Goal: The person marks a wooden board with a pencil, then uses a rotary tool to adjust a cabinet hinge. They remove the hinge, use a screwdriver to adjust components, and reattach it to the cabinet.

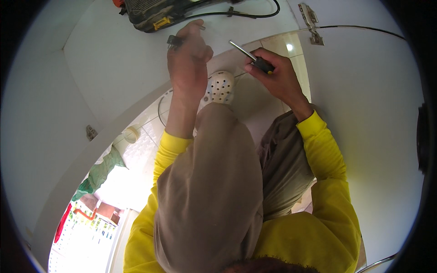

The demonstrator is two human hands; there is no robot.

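Closest to the camera, a raised knee in tan trousers [214, 191] fills the lower middle, with yellow sleeves [327, 164] running up either side of it. Past the knee, a white perforated clog [219, 86] rests on the pale tiled floor [141, 150]. Above the knee the right hand [277, 75] is curled tightly round the black and yellow handle of a screwdriver [255, 59], its grip pressed together on the handle, the metal shaft angling up and to the left toward the white panel [118, 68]. A little farther out and well apart from it, the left hand [189, 59] reaches to the edge of that panel, its grip pinching a small dark metal fitting [174, 42] between fingertips and thumb; what kind of part it is cannot be made out. Beyond the left hand, lying on the white panel, is a black and yellow power tool [150, 13] with a black cable [255, 13] looping off to the right. On the white door [364, 113] at the right, a metal hinge [311, 22] sits by the top edge, and a second small metal hinge [91, 132] shows on the left panel's edge.
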